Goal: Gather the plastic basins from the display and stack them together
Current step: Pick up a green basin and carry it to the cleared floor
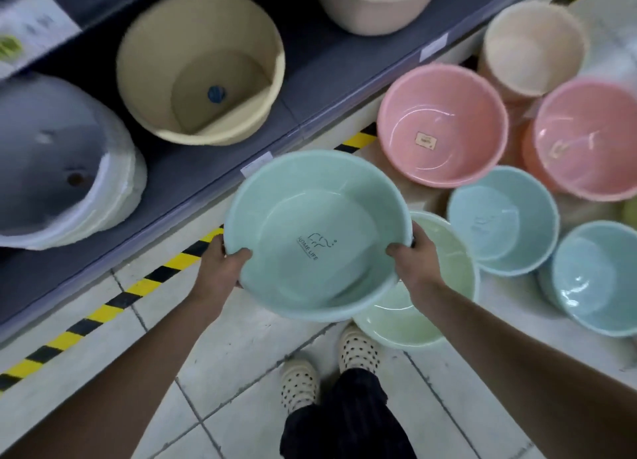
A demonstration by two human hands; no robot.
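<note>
I hold a mint-green basin (317, 234) in the air with both hands, its inside printed "HOME LIFE". My left hand (224, 265) grips its left rim and my right hand (413, 262) grips its right rim. Just below it on the floor sits a pale green basin (444, 286), partly hidden by the held one. To the right lie two light blue basins (503, 220) (596, 279) and, behind them, two pink basins (443, 124) (589, 138).
A dark grey shelf (310, 75) on the left carries a beige bucket (200, 65), a grey tub (62, 158) and another cream bucket (375, 0). A cream tub (532, 44) stands at the back right. Yellow-black tape (138, 289) marks the tiled floor; my feet (327, 365) are below.
</note>
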